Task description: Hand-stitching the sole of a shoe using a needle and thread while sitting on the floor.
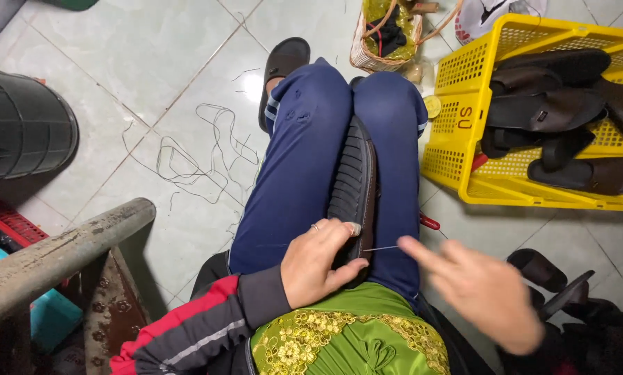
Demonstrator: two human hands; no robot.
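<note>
From the head view, a dark brown rubber sandal with a ridged black sole [355, 182] stands on its edge, squeezed between the person's two knees in blue trousers [304, 160]. The left hand [318, 260] is at the near end of the sandal. Its grip is closed around that end, with the thumb under and the fingers on top. The right hand [475, 285] is just to the right of the sandal and looks blurry. A thin needle [381, 248] pokes out of the sandal toward it. I cannot tell if its grip is pinched on the needle or loose. Further right of the sandal, a yellow plastic crate with holes [464, 125] sits on the pale tiled floor [152, 62], full of more dark sandals [554, 104]. Left of the sandal, loose thread [200, 153] lies on the floor.
</note>
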